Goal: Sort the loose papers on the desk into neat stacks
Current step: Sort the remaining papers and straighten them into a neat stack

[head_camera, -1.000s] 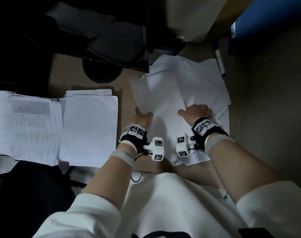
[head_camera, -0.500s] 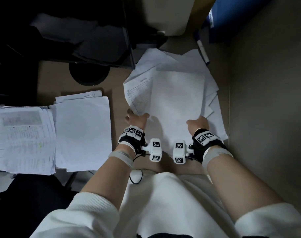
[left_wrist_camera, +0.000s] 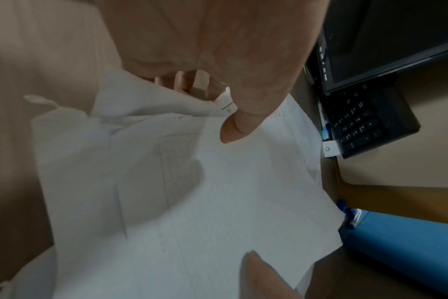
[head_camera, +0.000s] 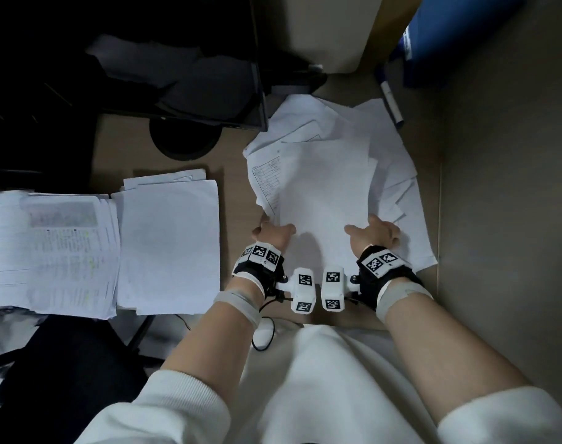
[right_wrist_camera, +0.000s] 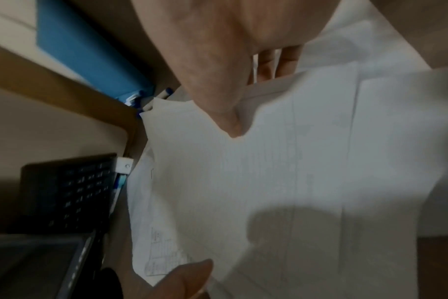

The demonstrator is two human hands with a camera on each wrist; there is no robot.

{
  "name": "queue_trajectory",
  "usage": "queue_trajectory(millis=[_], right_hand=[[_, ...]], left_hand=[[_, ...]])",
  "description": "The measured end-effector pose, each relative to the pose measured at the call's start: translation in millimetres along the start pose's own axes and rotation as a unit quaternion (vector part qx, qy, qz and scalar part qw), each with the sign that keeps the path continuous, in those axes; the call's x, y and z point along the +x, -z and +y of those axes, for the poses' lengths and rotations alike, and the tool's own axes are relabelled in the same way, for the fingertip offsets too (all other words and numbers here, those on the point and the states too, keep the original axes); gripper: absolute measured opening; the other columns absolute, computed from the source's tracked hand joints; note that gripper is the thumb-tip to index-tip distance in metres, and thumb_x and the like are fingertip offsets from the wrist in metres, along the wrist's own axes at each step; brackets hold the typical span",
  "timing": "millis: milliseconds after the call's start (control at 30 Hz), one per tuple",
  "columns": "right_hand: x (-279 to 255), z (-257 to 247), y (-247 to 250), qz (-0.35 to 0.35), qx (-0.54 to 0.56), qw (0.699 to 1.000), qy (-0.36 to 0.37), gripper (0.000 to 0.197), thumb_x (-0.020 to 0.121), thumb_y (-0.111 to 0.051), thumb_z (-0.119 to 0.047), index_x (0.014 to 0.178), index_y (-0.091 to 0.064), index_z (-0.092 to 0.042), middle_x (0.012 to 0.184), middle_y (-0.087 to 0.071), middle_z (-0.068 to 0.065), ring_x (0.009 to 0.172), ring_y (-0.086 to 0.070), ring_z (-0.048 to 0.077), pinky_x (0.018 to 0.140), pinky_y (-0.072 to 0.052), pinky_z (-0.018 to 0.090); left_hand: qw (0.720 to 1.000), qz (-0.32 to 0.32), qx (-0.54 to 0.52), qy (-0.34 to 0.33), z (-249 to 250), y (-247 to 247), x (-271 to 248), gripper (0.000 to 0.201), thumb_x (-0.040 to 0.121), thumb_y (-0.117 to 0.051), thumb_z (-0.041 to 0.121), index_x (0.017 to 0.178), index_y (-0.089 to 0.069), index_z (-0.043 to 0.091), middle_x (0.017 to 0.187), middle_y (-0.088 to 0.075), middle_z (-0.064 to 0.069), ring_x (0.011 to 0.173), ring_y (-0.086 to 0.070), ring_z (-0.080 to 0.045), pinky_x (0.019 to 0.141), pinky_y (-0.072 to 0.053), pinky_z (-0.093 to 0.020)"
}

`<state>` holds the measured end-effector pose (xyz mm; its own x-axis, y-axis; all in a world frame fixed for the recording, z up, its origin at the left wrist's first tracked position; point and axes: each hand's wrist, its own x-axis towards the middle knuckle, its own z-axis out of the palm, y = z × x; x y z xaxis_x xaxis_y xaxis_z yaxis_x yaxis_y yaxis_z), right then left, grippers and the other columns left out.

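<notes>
A dim tan table [head_camera: 234, 187] carries two squared paper stacks [head_camera: 169, 245] at the left, beside a monitor base [head_camera: 183, 139]. To the right lies a loose heap of sheets [head_camera: 324, 187]. The left hand [head_camera: 271, 233] pinches the top sheet's near left corner, thumb on top; the right hand [head_camera: 374, 233] grips its near right corner likewise.

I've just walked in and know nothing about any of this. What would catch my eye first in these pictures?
First, the messy heap of loose white sheets on the desk's right side, with the left hand and right hand each pinching its near edge. To the left lie two tidier paper stacks, one blank-topped and one printed. A blue box-shaped binder stands in the far right corner.
</notes>
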<state>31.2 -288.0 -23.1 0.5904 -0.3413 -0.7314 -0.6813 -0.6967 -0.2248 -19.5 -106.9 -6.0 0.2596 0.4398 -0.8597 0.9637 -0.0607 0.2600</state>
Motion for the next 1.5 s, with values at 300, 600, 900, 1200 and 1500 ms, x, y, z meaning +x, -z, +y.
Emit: queue_trajectory(millis=[300, 600, 900, 1200, 1500], right_hand=[[5.5, -43.7, 2.6, 0.056, -0.019, 0.979, 0.193, 0.038, 0.100, -0.050, -0.019, 0.138, -0.057, -0.020, 0.153, -0.039, 0.005, 0.136, -0.039, 0.031, 0.109, -0.039, 0.043], [20.3, -90.9, -4.4, 0.028, -0.151, 0.955, 0.255, 0.053, 0.100, -0.045, -0.020, 0.151, -0.034, -0.031, 0.162, -0.024, 0.001, 0.142, -0.029, 0.029, 0.112, -0.029, 0.043], [43.3, -116.8, -1.2, -0.067, -0.163, 0.965, 0.195, 0.066, 0.084, -0.065, -0.038, 0.142, -0.042, -0.017, 0.136, -0.052, 0.013, 0.125, -0.045, 0.036, 0.103, -0.041, 0.045], [107.4, -115.0, 58.4, -0.036, -0.140, 0.977, 0.157, 0.097, 0.078, -0.075, -0.040, 0.155, -0.020, -0.019, 0.160, -0.022, 0.008, 0.146, -0.020, 0.034, 0.116, -0.026, 0.051], [77.8, -97.8, 38.9, -0.105, -0.171, 0.960, 0.194, 0.053, 0.088, -0.054, -0.047, 0.133, -0.059, -0.020, 0.136, -0.058, 0.010, 0.123, -0.051, 0.036, 0.105, -0.042, 0.046]], left_hand=[[0.990, 0.012, -0.142, -0.011, 3.7, 19.5, 16.8, 0.048, 0.084, -0.063, 0.024, 0.126, -0.057, -0.001, 0.128, -0.059, -0.017, 0.106, -0.057, -0.031, 0.087, -0.045, -0.034], [0.953, 0.033, -0.301, 0.012, 20.1, 31.6, 38.6, 0.073, 0.087, -0.065, 0.006, 0.147, -0.025, 0.008, 0.127, -0.057, -0.012, 0.111, -0.058, -0.029, 0.099, -0.044, -0.037], [0.960, 0.040, -0.268, -0.066, 48.7, 22.2, 43.5, 0.047, 0.090, -0.065, 0.009, 0.132, -0.047, 0.002, 0.117, -0.062, -0.009, 0.104, -0.063, -0.027, 0.090, -0.052, -0.036], [0.984, 0.062, -0.169, -0.018, 77.0, -8.2, 65.4, 0.024, 0.079, -0.061, 0.011, 0.097, -0.049, 0.021, 0.108, -0.062, -0.012, 0.093, -0.060, -0.032, 0.085, -0.053, -0.035], [0.980, 0.107, -0.168, 0.021, 56.5, 0.7, 56.1, 0.050, 0.087, -0.057, 0.012, 0.136, -0.047, 0.006, 0.135, -0.049, -0.013, 0.112, -0.058, -0.031, 0.098, -0.042, -0.030]])
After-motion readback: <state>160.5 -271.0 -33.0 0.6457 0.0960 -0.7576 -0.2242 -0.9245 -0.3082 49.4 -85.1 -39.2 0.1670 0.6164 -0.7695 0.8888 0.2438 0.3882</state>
